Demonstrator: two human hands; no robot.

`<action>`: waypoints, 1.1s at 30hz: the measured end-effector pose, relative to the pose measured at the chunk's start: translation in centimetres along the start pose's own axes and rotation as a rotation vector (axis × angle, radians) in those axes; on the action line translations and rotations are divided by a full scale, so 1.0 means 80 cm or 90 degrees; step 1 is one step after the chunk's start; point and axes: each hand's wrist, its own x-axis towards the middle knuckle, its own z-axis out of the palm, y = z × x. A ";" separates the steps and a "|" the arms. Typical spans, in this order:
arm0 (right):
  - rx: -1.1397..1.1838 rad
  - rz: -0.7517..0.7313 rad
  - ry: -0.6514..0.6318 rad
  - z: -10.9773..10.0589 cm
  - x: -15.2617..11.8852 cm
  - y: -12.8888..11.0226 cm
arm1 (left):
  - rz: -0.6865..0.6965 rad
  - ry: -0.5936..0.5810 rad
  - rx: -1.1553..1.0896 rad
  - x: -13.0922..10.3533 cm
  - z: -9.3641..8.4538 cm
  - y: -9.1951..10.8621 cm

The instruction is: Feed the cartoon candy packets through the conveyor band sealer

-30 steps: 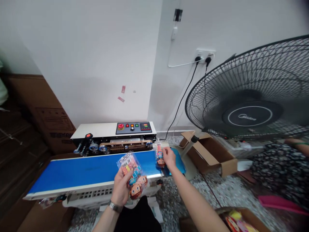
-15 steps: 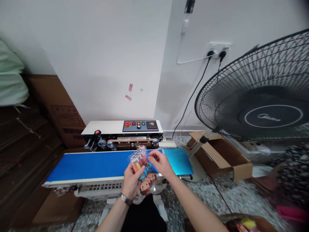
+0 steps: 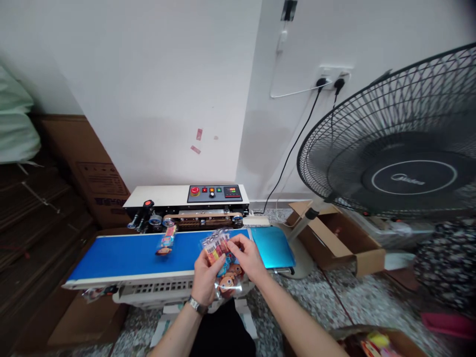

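Clear packets [image 3: 227, 282] with printed cartoon faces and colourful labels hang between my hands over the front edge of the blue belt [image 3: 130, 253]. My left hand [image 3: 205, 277] grips them from the left, thumb across the labels. The fingers of my right hand [image 3: 246, 253] pinch at the packets' upper right. Another packet [image 3: 166, 241] lies on the belt to the left, its top at the rollers of the sealing machine [image 3: 156, 196].
A large black fan [image 3: 409, 173] stands at the right, beside an open cardboard box [image 3: 334, 238]. Another box with colourful items [image 3: 379, 342] is at the lower right. Stacked cardboard [image 3: 33, 213] fills the left side.
A packet now shows on the belt at the left, out from the machine. My right hand has closed in on the held packets, which have shifted slightly right.
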 end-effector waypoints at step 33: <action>-0.366 0.187 0.231 -0.045 0.079 0.086 | -0.041 0.073 -0.001 0.000 -0.018 0.001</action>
